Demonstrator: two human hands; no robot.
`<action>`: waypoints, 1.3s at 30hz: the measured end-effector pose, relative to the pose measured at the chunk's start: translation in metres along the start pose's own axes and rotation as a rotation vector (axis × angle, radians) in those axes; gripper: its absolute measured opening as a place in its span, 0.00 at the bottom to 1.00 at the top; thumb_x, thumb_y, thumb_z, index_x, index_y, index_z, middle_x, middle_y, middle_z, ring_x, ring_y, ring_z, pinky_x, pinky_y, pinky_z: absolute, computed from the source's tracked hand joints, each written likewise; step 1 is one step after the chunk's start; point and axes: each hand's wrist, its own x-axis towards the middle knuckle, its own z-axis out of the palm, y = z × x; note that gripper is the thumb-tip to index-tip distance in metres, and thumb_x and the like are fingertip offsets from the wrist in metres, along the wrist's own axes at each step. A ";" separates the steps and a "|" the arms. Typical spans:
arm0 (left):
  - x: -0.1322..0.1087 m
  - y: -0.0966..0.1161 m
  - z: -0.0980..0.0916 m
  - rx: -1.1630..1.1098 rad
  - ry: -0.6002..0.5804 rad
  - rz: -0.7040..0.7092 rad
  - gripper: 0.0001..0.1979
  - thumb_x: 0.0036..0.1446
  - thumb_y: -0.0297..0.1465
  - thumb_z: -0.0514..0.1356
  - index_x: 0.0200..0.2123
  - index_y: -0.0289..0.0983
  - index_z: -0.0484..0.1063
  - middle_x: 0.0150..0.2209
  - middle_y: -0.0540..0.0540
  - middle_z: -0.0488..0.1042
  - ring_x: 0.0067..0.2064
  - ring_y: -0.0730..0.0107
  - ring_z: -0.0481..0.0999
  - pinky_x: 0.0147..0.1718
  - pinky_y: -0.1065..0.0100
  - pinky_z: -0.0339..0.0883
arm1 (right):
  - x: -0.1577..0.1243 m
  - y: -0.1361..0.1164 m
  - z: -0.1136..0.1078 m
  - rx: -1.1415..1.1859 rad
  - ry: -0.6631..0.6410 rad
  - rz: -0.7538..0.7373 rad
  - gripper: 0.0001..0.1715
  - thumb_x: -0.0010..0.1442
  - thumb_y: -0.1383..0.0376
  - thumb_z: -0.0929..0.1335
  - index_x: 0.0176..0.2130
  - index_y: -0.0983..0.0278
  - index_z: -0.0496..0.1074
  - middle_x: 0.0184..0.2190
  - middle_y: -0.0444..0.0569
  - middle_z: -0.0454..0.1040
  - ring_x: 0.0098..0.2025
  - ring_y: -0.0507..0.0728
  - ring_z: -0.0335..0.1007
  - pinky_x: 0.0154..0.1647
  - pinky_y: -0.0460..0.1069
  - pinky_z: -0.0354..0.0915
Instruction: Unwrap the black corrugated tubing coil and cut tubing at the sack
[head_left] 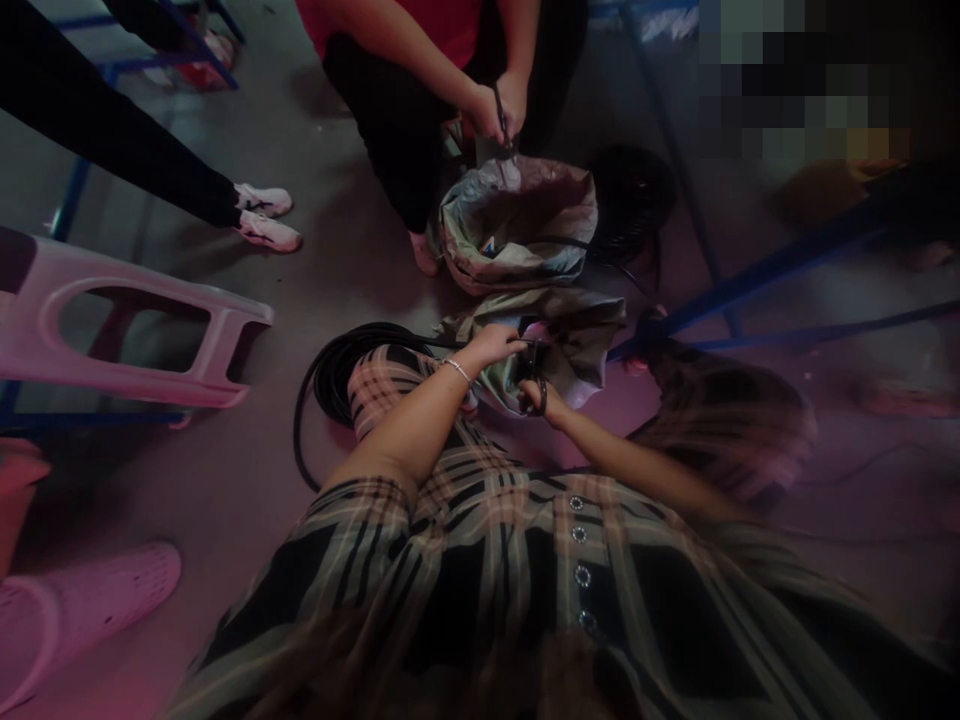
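Left hand (493, 346): fingers closed on a black cable (442, 342) at a crumpled plastic sack (581, 335).
Right hand (536, 398): curled, pinching the cable.
Cable: thin, glossy, coiled on the concrete floor (240, 480), running up to the hands.
Nearby: a co-worker's hands (496, 112) pinch dark cable over a second sack (517, 225).

We count two hands of ours, the left hand (489, 346) wearing one bracelet (457, 371), and the right hand (535, 398) bare. Two bags: the near bag (570, 340) at the hands, the far bag (517, 225) beyond them. Two coils of black cable: the near coil (352, 362) left of the hands, the far coil (634, 200) beyond them. Ahead, two co-worker's hands (496, 112). Left of our hands, two shoes (266, 217), one stool (127, 325), one clog (82, 620). Below them, four buttons (579, 560)
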 end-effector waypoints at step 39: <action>0.000 -0.014 -0.010 0.135 -0.015 -0.144 0.18 0.66 0.42 0.60 0.49 0.41 0.83 0.48 0.41 0.83 0.47 0.59 0.78 0.42 0.67 0.64 | -0.005 0.000 0.000 0.074 0.111 0.009 0.06 0.49 0.64 0.65 0.23 0.61 0.65 0.15 0.43 0.64 0.17 0.54 0.64 0.18 0.47 0.57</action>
